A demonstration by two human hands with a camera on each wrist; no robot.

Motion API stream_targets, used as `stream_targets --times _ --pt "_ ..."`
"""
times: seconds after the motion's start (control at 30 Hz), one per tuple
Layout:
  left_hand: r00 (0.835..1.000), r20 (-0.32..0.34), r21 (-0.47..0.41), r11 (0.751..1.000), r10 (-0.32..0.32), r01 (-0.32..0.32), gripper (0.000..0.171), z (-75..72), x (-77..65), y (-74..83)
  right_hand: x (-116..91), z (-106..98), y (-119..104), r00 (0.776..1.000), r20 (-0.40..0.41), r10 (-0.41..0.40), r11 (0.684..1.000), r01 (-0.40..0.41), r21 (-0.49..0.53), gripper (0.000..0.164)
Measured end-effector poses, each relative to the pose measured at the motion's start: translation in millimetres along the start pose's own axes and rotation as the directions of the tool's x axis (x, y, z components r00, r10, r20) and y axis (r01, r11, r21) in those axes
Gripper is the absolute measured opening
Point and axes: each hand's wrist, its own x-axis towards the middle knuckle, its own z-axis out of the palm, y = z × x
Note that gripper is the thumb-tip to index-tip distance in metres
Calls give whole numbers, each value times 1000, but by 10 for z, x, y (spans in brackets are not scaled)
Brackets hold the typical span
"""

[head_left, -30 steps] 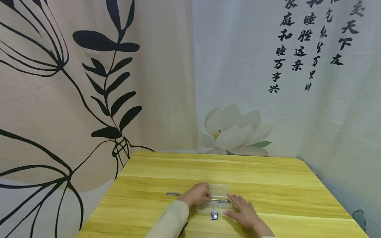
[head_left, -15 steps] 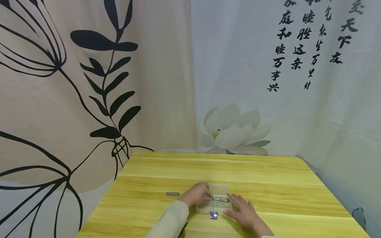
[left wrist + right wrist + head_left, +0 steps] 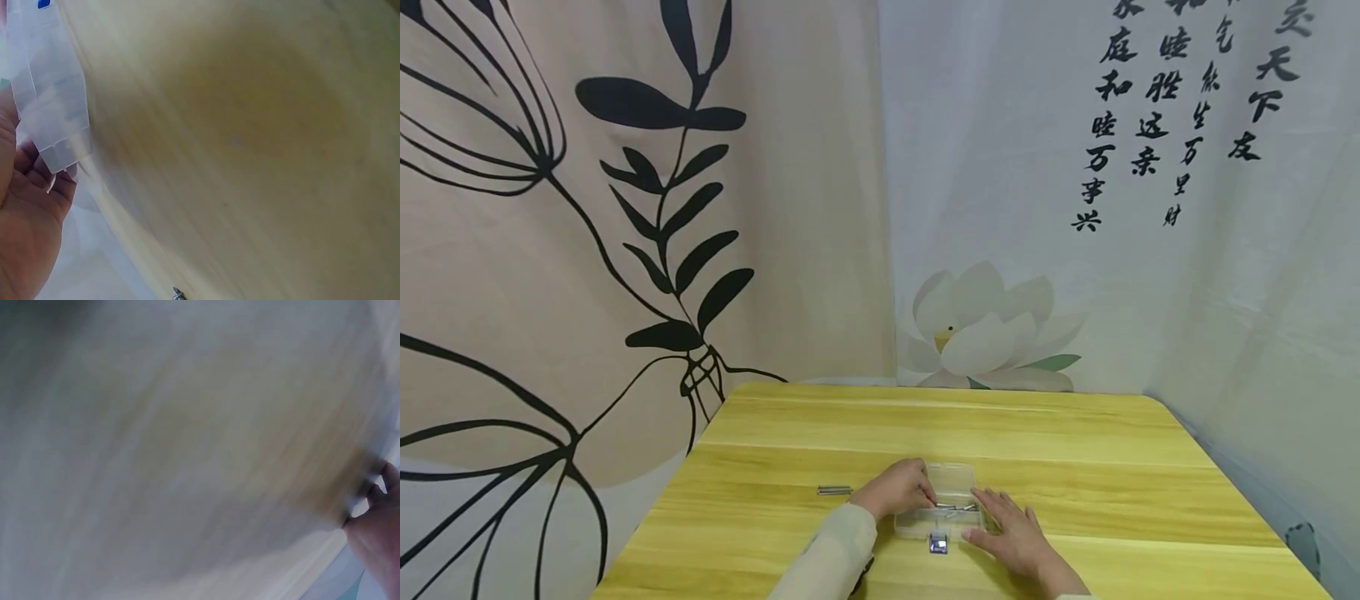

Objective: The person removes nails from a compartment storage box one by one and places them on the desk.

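Observation:
A small clear plastic box (image 3: 917, 527) lies on the table with its lid (image 3: 952, 477) flipped back and several metal screws (image 3: 958, 507) inside. My left hand (image 3: 895, 488) reaches over its left side, thumb and fingers pinching the end of a screw at the compartment; the fingertips partly hide it. In the left wrist view, the left hand (image 3: 31, 219) shows curled fingers beside the box's translucent wall (image 3: 53, 94). My right hand (image 3: 1015, 537) rests at the box's right end, fingers spread, index finger near the back corner and thumb near the front one.
More screws (image 3: 834, 491) lie side by side on the wooden table (image 3: 1075, 467), left of the left hand. A small blue-purple label or latch (image 3: 938, 543) sits at the box's front edge. Behind the table hangs a printed curtain (image 3: 820, 208).
The left fingertips shift slightly among the screws, and the screw at their tips now lies lower, closer to the others. The right hand stays at the box's end.

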Motion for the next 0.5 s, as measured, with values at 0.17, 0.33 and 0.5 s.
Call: stream_targets --times 0.17,0.33,0.5 --pt "1000 -3 -1 1000 8 -8 5 11 9 -26 2 2 -3 1000 7 -4 1000 4 3 72" --pt "1000 4 21 999 28 -28 5 7 21 -40 2 3 1 1000 6 -1 1000 1 -6 72" --pt "999 16 78 996 37 -39 5 -9 35 -22 2 2 4 1000 9 3 1000 -3 -1 72"
